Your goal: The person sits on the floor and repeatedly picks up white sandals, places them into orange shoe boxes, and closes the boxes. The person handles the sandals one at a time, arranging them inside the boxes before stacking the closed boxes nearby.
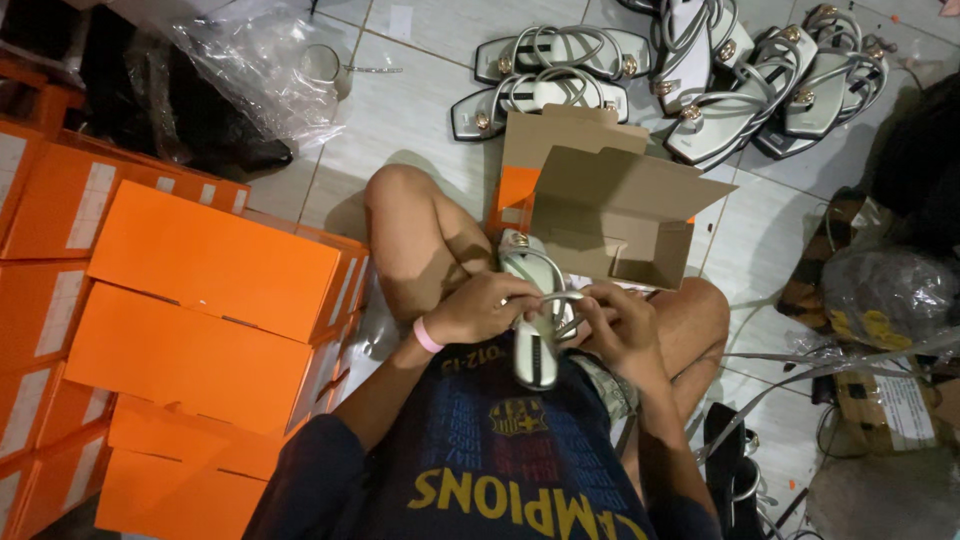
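Note:
I sit on the tiled floor with a silver strappy sandal (536, 340) in my lap. My left hand (482, 308), a pink band on its wrist, grips the sandal's straps from the left side. My right hand (617, 328) holds the straps from the right. A second sandal (522, 252) of the same kind lies just beyond, partly hidden by my hands. An open cardboard shoe box (610, 205), orange outside and brown inside, stands between my knees with its flap raised.
Stacked orange shoe boxes (200, 300) fill the left side. Several silver sandals (700, 80) lie on the tiles ahead. Clear plastic bags (250, 70) sit at the top left. A bagged bundle (885, 295) and black sandals (735, 470) lie on the right.

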A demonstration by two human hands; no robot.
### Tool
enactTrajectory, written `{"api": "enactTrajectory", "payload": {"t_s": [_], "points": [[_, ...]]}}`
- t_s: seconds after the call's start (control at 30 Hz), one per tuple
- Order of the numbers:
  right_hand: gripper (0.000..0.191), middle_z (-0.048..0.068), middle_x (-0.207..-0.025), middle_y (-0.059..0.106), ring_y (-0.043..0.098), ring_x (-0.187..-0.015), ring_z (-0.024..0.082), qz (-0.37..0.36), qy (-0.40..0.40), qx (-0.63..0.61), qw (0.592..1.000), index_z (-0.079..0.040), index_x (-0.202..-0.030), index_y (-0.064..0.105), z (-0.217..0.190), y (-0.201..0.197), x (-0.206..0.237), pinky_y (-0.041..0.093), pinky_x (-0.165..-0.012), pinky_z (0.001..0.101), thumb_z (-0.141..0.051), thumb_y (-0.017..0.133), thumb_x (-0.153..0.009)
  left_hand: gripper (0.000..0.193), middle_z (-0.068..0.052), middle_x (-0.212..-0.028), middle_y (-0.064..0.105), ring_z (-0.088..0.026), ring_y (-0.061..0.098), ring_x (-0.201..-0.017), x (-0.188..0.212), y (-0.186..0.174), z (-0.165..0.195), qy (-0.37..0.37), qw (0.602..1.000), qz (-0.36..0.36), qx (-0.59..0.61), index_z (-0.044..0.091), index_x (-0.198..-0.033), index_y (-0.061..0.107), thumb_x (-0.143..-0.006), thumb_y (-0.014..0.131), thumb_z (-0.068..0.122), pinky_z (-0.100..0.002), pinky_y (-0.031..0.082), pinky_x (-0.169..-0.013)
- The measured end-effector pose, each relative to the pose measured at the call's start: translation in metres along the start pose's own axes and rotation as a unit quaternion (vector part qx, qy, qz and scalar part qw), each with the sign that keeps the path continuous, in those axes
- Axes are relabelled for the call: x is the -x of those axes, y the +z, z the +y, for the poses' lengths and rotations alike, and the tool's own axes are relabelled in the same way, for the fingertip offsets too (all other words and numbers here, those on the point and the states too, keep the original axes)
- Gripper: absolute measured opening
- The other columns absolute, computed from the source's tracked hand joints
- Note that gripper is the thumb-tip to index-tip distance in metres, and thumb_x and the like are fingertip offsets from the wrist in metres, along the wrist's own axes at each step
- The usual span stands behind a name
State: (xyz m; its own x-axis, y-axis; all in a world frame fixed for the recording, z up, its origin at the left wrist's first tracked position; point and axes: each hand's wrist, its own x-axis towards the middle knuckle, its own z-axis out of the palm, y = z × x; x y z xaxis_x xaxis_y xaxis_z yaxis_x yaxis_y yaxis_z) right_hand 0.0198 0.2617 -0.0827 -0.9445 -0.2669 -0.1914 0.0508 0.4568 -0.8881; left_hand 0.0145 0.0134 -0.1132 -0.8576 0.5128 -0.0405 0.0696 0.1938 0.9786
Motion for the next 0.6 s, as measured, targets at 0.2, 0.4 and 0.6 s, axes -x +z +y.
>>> {"api": "enactTrajectory", "payload": {"t_s": [0.2, 0.4, 0.6], "points": [[0.016, 0.010, -0.082, 0.073, 0.069, -0.069, 0.019, -0.150, -0.193, 0.118, 0.962, -0.001, -0.103, 0.074, 0.010, -0.021, -0.016, 0.054, -0.061, 0.0315, -0.011, 0.063, -0.097, 0.064, -0.011, -0.090, 0.074, -0.028, 0.073, -0.087, -0.007, 0.003, 0.022, 0.025, 1.000, -0.005, 0.008, 0.003, -0.152, 0.037, -0.099, 0.064, 0.028, -0.037, 0.054, -0.077], [0.013, 0.009, -0.079, 0.073, 0.068, -0.066, 0.021, -0.123, -0.169, 0.140, 0.968, -0.007, -0.096, 0.075, 0.020, -0.016, -0.029, 0.052, -0.058, 0.0348, -0.016, 0.067, -0.097, 0.022, -0.009, -0.100, 0.067, -0.027, 0.058, -0.102, -0.004, -0.013, 0.015, 0.059, 0.990, -0.048, -0.120, 0.011, -0.107, 0.076, -0.103, 0.062, 0.028, -0.038, 0.044, -0.093], [0.021, 0.016, -0.087, 0.072, 0.068, -0.074, 0.029, -0.155, -0.152, 0.130, 0.968, 0.001, -0.103, 0.073, -0.018, -0.020, -0.019, 0.054, -0.062, 0.0384, -0.012, 0.069, -0.088, 0.021, -0.011, -0.103, 0.049, -0.028, 0.053, -0.102, 0.002, -0.004, 0.006, 0.097, 0.986, 0.023, -0.131, 0.007, -0.091, 0.076, -0.093, 0.067, 0.027, -0.039, 0.043, -0.089]]}}
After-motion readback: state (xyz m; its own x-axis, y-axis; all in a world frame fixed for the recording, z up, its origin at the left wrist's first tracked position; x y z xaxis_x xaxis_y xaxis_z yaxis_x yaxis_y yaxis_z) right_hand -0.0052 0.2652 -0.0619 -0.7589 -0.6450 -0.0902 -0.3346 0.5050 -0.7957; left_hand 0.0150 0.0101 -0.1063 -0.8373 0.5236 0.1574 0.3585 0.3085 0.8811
